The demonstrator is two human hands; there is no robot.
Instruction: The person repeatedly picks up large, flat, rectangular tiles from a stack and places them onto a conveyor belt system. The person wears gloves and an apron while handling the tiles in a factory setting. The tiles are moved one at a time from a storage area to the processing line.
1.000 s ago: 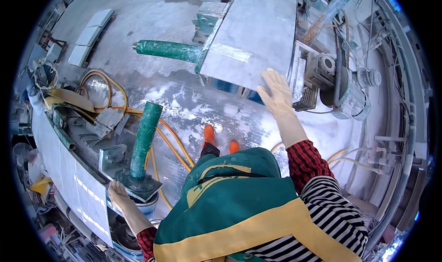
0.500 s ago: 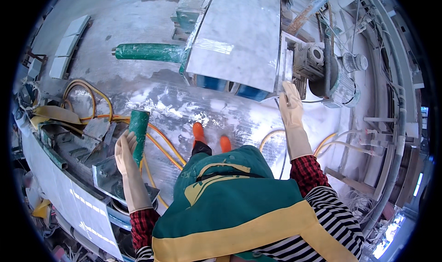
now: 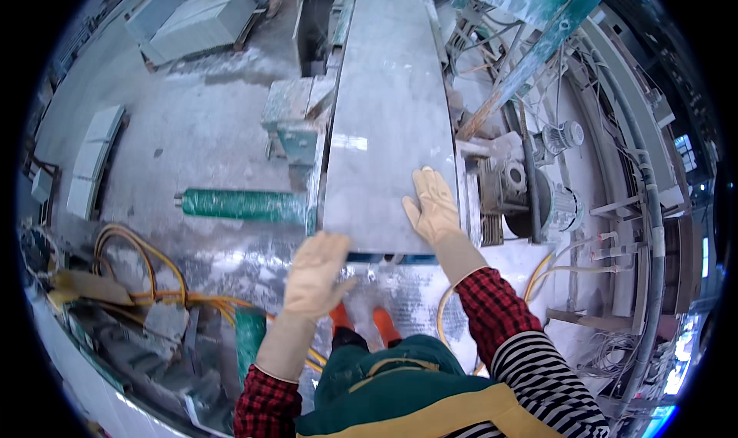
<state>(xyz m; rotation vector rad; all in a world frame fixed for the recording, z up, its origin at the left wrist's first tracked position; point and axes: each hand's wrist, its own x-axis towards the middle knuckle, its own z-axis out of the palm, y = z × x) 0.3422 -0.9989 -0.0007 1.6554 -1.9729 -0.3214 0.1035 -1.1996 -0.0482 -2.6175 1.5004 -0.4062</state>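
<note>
A long, pale grey stone slab (image 3: 388, 123) lies on the machine ahead of me, its near end towards my body. My right hand (image 3: 433, 207), in a cream rubber glove, rests flat on the slab near its right edge, fingers stretched out and thumb apart. At the slab's near left corner is my left hand (image 3: 317, 273), gloved the same way. Its fingers are extended and its thumb points to the right; whether it touches the corner I cannot tell. Neither hand holds anything.
A green roller (image 3: 242, 205) juts out left of the slab; another green roller (image 3: 250, 338) stands by my left forearm. A motor (image 3: 557, 209) sits at the right. Orange-yellow hoses (image 3: 173, 269) lie on the wet floor. Stacked slabs (image 3: 204, 24) stand at the far left.
My left hand has moved right and forward from beside the upright green roller to the slab's corner. My right hand has shifted left onto the slab. The view has turned, showing more of the slab.
</note>
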